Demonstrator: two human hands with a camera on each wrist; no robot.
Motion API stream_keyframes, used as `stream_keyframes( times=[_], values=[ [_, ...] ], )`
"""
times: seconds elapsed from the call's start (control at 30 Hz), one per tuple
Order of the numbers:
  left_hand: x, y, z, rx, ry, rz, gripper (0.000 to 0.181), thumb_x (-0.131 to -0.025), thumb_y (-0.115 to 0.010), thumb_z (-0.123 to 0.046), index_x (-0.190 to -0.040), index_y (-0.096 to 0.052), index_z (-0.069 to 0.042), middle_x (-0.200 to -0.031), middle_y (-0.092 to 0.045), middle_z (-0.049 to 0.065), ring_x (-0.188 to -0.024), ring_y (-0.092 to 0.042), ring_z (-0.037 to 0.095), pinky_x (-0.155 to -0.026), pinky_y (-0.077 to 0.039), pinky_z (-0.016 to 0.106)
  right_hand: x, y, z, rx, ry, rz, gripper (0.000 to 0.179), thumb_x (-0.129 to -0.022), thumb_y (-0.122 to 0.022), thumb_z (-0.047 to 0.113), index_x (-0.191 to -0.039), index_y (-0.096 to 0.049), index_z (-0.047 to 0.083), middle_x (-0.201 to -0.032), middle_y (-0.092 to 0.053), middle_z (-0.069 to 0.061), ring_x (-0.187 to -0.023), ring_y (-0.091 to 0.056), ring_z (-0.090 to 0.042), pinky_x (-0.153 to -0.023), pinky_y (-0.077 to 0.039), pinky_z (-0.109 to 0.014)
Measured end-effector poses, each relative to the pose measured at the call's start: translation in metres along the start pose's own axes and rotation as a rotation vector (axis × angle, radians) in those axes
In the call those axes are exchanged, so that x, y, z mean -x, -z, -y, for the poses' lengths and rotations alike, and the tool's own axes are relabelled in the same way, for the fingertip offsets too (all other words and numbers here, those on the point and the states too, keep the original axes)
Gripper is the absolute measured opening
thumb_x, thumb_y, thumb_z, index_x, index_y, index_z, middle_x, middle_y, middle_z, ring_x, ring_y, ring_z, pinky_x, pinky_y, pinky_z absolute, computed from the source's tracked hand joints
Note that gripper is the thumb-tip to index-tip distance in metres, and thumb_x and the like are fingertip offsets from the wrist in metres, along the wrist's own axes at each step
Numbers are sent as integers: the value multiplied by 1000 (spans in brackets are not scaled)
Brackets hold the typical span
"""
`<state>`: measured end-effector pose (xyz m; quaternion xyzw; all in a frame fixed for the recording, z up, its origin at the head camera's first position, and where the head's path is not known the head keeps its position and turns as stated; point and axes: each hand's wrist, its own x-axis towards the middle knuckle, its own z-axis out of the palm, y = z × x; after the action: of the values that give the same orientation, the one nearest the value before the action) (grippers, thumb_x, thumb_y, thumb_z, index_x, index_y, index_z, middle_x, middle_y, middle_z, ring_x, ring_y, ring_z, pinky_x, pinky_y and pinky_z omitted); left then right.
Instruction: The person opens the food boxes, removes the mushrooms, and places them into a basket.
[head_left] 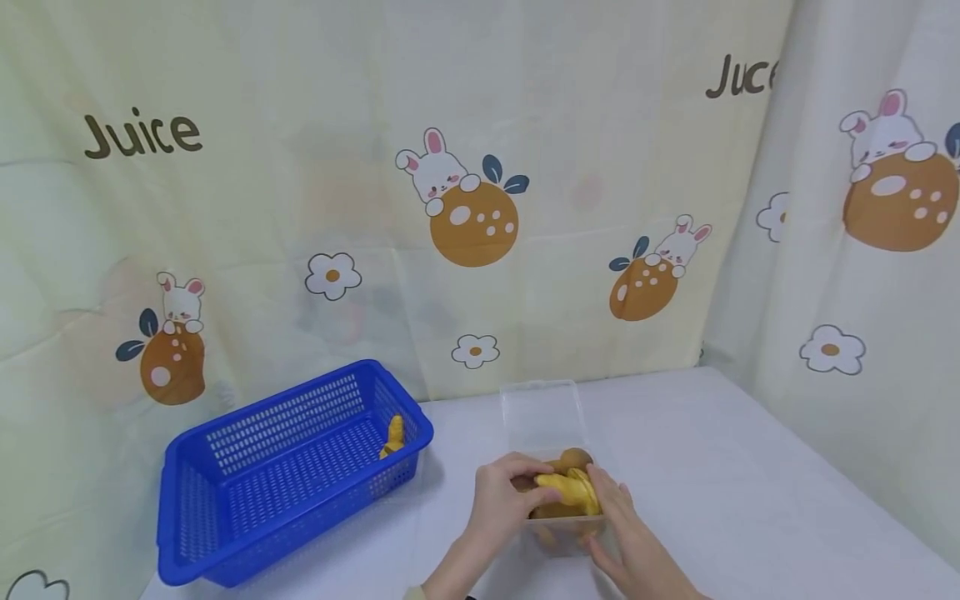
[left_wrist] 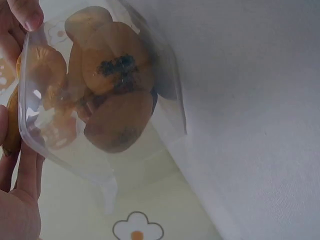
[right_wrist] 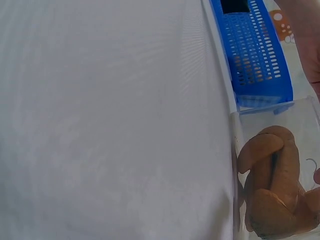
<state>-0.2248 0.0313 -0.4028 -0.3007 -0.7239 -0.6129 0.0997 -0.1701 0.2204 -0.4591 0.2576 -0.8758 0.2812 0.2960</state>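
A clear plastic box stands on the table, its lid folded back behind it. Through its walls show several rounded brown bread-like pieces, some with dark marks. My left hand pinches the left end of a yellow ridged croissant-like piece lying at the top of the box. At the box's right side is my right hand, fingers fairly straight along the yellow piece's right end. Its thumb touches the front rim. Parts of the brown pieces are hidden beneath the yellow one.
To the left stands a blue perforated basket with a yellow piece in its right end. White cloth covers the table. A printed curtain rises behind it, and another curtain hangs along the right.
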Motion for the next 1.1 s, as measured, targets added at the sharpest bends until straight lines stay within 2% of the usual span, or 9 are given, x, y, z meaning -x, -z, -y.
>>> stream_keyframes(
  times=[0.1,0.2,0.37,0.5,0.6,0.73,0.8,0.9,1.1],
  values=[
    [0,5,15,9,-17,-40,24,-69,-78,-9,-89,-71,2,-86,-67,9,-77,-65,17,-68,-55,25,0,0,0,-13,3,-7,89,-69,-75,-4,-142,-23,-7,-139,-32,-30,-136,-17,-18,-108,-1,-18],
    [0,13,16,35,3,-100,24,-69,-78,-8,-91,-71,1,-87,-67,8,-77,-65,18,-68,-55,26,1,0,0,-10,9,-9,88,-69,-74,-4,-141,-24,-7,-139,-32,-30,-137,-16,-17,-109,-2,-20],
    [-1,36,-5,90,8,-235,24,-70,-76,3,-92,-68,7,-89,-66,16,-79,-65,27,-70,-55,29,2,0,-1,7,18,-7,86,-69,-73,-4,-141,-25,-8,-139,-31,-30,-137,-10,-12,-109,-2,-22],
    [-4,66,-23,46,-73,-427,23,-71,-74,6,-92,-67,10,-90,-65,22,-78,-65,31,-67,-55,27,2,1,0,18,18,1,84,-70,-73,-2,-140,-27,-9,-139,-32,-30,-137,-9,-10,-109,-2,-22],
    [-9,93,-16,-33,-103,-606,22,-73,-74,2,-93,-68,7,-89,-66,18,-75,-64,26,-63,-54,21,2,1,1,21,0,16,84,-72,-73,-1,-140,-26,-8,-140,-32,-29,-137,-8,-10,-109,-1,-21],
    [-11,124,3,-162,-56,-776,21,-76,-73,-3,-96,-70,4,-92,-66,13,-79,-64,21,-63,-51,14,1,3,3,32,-11,25,84,-72,-74,0,-141,-26,-7,-140,-32,-28,-137,-12,-16,-109,-1,-22],
    [-11,135,12,-227,-24,-813,22,-77,-72,-2,-97,-69,5,-94,-66,14,-83,-64,23,-65,-50,12,0,3,3,39,-10,24,84,-72,-74,0,-140,-26,-8,-140,-32,-28,-137,-13,-18,-109,-1,-22],
    [-9,145,26,-279,34,-823,20,-78,-70,1,-97,-68,6,-95,-66,16,-84,-64,25,-64,-48,10,0,3,3,48,-6,24,84,-71,-74,0,-140,-27,-8,-140,-32,-28,-137,-14,-20,-109,-1,-24],
    [-4,154,41,-350,157,-841,19,-78,-69,4,-97,-68,7,-94,-65,19,-82,-64,28,-60,-46,7,2,1,0,35,-14,39,84,-73,-74,2,-141,-26,-7,-141,-30,-26,-138,-12,-19,-109,0,-23]
  ],
)
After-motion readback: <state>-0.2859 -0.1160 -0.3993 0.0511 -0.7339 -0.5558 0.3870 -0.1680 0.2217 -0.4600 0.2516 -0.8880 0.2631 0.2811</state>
